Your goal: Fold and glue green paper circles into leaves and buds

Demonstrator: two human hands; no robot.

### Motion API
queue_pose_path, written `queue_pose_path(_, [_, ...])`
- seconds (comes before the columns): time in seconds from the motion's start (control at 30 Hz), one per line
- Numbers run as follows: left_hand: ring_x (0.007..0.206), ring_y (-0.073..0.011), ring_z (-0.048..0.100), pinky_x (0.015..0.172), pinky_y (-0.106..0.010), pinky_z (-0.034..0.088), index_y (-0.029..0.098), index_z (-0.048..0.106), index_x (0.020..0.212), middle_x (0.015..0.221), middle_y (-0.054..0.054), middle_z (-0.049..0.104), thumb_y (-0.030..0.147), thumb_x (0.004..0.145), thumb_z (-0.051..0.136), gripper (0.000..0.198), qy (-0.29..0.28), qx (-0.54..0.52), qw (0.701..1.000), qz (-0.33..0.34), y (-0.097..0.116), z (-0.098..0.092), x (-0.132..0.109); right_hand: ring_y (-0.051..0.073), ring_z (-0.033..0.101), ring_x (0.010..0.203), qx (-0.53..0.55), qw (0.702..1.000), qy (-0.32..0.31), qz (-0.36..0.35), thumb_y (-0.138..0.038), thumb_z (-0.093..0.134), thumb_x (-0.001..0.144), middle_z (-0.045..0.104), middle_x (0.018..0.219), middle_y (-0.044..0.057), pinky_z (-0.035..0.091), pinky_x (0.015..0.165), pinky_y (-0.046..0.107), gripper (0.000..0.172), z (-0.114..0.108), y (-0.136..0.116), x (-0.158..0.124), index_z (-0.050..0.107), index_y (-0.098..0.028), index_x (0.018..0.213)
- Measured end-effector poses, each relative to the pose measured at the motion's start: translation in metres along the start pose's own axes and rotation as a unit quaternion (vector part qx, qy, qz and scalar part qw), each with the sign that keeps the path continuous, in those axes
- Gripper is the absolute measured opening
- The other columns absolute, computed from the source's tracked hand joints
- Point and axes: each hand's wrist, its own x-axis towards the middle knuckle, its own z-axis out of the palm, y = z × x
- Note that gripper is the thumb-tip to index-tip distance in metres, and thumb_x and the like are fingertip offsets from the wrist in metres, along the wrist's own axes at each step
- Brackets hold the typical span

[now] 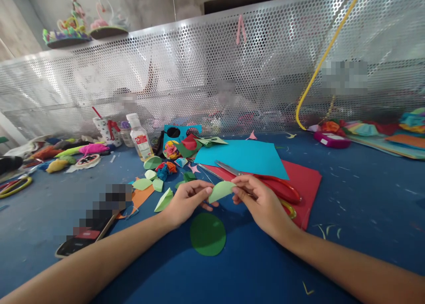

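Observation:
Between both hands is a light green paper piece [222, 190] with a curved upper edge, like a folded half circle. My left hand [188, 201] pinches its left end between thumb and fingers. At the other end, my right hand [257, 202] grips it the same way. Below them a dark green paper circle [208, 234] lies flat on the blue table. Scissors [279, 184] with red and yellow handles rest behind my right hand, over red paper [307, 180] and a blue sheet [245, 155]. A folded light green paper [164, 200] lies beside my left wrist.
A phone [96, 224] lies left of my left forearm, near orange paper [142, 197]. Farther back stand a glue bottle [141, 140] and a patterned cup [106, 129]. Paper flowers and scraps crowd the middle. A perforated metal panel [186, 74] closes the far side.

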Motion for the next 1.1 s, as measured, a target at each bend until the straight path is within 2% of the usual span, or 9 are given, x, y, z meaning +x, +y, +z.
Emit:
queue_pose_path(0.17, [0.064, -0.0129, 0.063, 0.058, -0.023, 0.049, 0.013, 0.057, 0.093, 0.075, -0.004, 0.066, 0.032, 0.080, 0.054, 0.023, -0.021, 0.021, 1.000, 0.009, 0.001, 0.000, -0.001, 0.015, 0.061, 0.070, -0.006, 0.999, -0.023, -0.022, -0.028, 0.047, 0.085, 0.062, 0.080, 0.004, 0.052, 0.068, 0.030, 0.015, 0.001, 0.001, -0.001, 0.050, -0.020, 0.097])
queue_pose_path(0.37, [0.065, -0.0125, 0.062, 0.057, -0.022, 0.045, 0.014, 0.056, 0.096, 0.077, -0.003, 0.065, 0.028, 0.081, 0.052, 0.021, -0.044, 0.052, 0.997, 0.021, 0.004, 0.001, -0.003, 0.018, 0.061, 0.088, -0.060, 0.995, -0.069, -0.049, -0.025, 0.046, 0.085, 0.063, 0.096, 0.005, 0.052, 0.075, 0.032, 0.021, 0.001, 0.000, -0.004, 0.052, -0.022, 0.105])
queue_pose_path(0.5, [0.060, -0.0112, 0.060, 0.054, -0.021, 0.044, 0.015, 0.056, 0.095, 0.067, 0.000, 0.062, 0.030, 0.085, 0.045, 0.022, -0.025, 0.077, 0.996, 0.029, 0.003, 0.000, -0.002, 0.018, 0.059, 0.093, -0.093, 0.989, -0.078, -0.088, -0.022, 0.045, 0.085, 0.060, 0.104, 0.006, 0.050, 0.078, 0.032, 0.020, 0.001, -0.004, -0.005, 0.052, -0.023, 0.105])
queue_pose_path(0.6, [0.058, -0.0095, 0.058, 0.054, -0.020, 0.043, 0.014, 0.056, 0.095, 0.069, 0.000, 0.062, 0.030, 0.082, 0.050, 0.021, -0.020, 0.074, 0.997, 0.027, 0.001, 0.000, -0.001, 0.018, 0.058, 0.093, -0.111, 0.984, -0.080, -0.117, -0.018, 0.046, 0.085, 0.060, 0.102, 0.005, 0.049, 0.078, 0.031, 0.018, 0.001, -0.006, -0.006, 0.052, -0.023, 0.101])
queue_pose_path(0.7, [0.058, -0.0092, 0.057, 0.054, -0.020, 0.044, 0.014, 0.056, 0.095, 0.074, -0.002, 0.063, 0.031, 0.079, 0.055, 0.023, -0.017, 0.063, 0.998, 0.021, -0.002, -0.001, -0.001, 0.018, 0.057, 0.094, -0.115, 0.982, -0.077, -0.131, -0.014, 0.045, 0.083, 0.058, 0.099, 0.005, 0.050, 0.075, 0.029, 0.013, 0.001, -0.006, -0.007, 0.051, -0.022, 0.092])
queue_pose_path(0.83, [0.060, -0.0092, 0.055, 0.054, -0.020, 0.042, 0.014, 0.058, 0.093, 0.072, -0.002, 0.062, 0.032, 0.079, 0.055, 0.022, -0.010, 0.072, 0.997, 0.027, -0.005, 0.000, 0.000, 0.019, 0.052, 0.102, -0.143, 0.973, -0.092, -0.154, -0.007, 0.049, 0.076, 0.057, 0.096, 0.004, 0.045, 0.083, 0.032, 0.015, 0.000, -0.006, -0.007, 0.049, -0.022, 0.077])
queue_pose_path(0.93, [0.061, -0.0095, 0.055, 0.056, -0.021, 0.042, 0.014, 0.058, 0.093, 0.072, -0.002, 0.062, 0.032, 0.079, 0.055, 0.023, 0.001, 0.083, 0.996, 0.029, -0.004, -0.001, 0.000, 0.019, 0.051, 0.103, -0.176, 0.964, -0.097, -0.172, -0.005, 0.053, 0.072, 0.053, 0.104, 0.004, 0.043, 0.086, 0.035, 0.018, -0.001, -0.007, -0.008, 0.053, -0.022, 0.078])
queue_pose_path(1.1, [0.063, -0.0102, 0.056, 0.057, -0.021, 0.043, 0.014, 0.056, 0.097, 0.076, -0.003, 0.062, 0.031, 0.079, 0.055, 0.025, 0.038, 0.097, 0.994, 0.035, -0.005, -0.002, 0.001, 0.022, 0.044, 0.110, -0.243, 0.935, -0.076, -0.247, -0.011, 0.055, 0.075, 0.051, 0.111, 0.005, 0.040, 0.089, 0.041, 0.016, -0.001, -0.012, -0.011, 0.060, -0.025, 0.079])
